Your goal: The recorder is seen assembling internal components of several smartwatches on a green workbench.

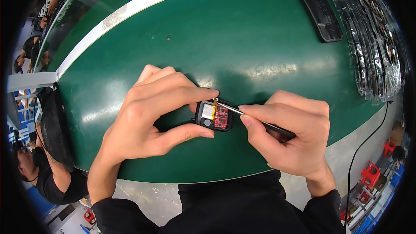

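Note:
My left hand (pixel 149 115) grips a small black watch case (pixel 201 120) between its fingers and thumb, just above the green tabletop. The case is open, face up. In it lie a silver battery (pixel 208 111) with yellow tape, a red circuit board (pixel 222 118) and a small round silver disc (pixel 207 122). My right hand (pixel 299 134) is closed around tweezers (pixel 232 109) with a dark grip. Their metal tips reach the case's upper edge, by a short yellow flex strip (pixel 214 102); whether they pinch it I cannot tell.
The green table (pixel 195 39) has a white far edge. Stacked clear and black plastic trays (pixel 372 56) stand at the right, beside a long black bar (pixel 318 8). At the left edge is a black bag (pixel 54 125), with a co-worker (pixel 56 173) near it. Red stools (pixel 370 174) stand beyond, lower right.

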Motion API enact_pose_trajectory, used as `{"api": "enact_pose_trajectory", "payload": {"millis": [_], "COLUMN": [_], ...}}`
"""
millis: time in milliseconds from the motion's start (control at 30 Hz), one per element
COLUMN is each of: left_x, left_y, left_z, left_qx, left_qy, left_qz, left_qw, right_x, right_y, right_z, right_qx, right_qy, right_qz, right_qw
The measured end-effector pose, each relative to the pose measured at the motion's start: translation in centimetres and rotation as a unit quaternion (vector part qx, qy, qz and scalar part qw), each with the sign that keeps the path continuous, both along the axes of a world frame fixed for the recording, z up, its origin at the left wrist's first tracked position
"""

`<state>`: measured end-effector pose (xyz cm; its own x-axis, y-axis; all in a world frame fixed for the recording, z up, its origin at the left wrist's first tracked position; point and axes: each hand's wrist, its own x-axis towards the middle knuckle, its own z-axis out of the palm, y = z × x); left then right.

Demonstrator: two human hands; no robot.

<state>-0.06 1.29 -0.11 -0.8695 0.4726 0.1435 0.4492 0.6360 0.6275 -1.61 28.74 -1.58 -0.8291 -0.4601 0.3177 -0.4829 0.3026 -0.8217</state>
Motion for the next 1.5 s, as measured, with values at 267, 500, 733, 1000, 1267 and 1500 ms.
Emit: {"api": "enact_pose_trajectory", "payload": {"millis": [267, 500, 733, 1000, 1267, 1500], "left_x": [-0.1, -0.2, -0.1, -0.1, -0.4, -0.4], "left_y": [0.0, 0.0, 0.1, 0.1, -0.2, -0.1], "left_z": [0.1, 0.1, 0.0, 0.0, 0.0, 0.0], "left_qx": [-0.004, 0.0, 0.012, 0.005, 0.005, 0.015], "left_qy": [0.0, -0.001, -0.01, 0.007, -0.001, -0.005], "left_qz": [-0.002, -0.005, 0.01, 0.004, -0.002, -0.005], "left_qw": [1.0, 1.0, 1.0, 1.0, 1.0, 1.0], "right_x": [0.0, 0.0, 0.2, 0.2, 0.0, 0.2], "right_y": [-0.2, 0.1, 0.7, 0.1, -0.4, -0.2], "right_z": [-0.2, -0.1, 0.2, -0.3, -1.1, -0.6], "right_qx": [0.0, -0.007, 0.009, 0.027, -0.004, 0.004], "right_qy": [0.011, -0.001, 0.027, 0.121, 0.137, 0.123], "right_qz": [-0.006, -0.003, -0.018, -0.02, -0.01, -0.013], "right_qw": [1.0, 1.0, 0.999, 0.992, 0.991, 0.992]}}
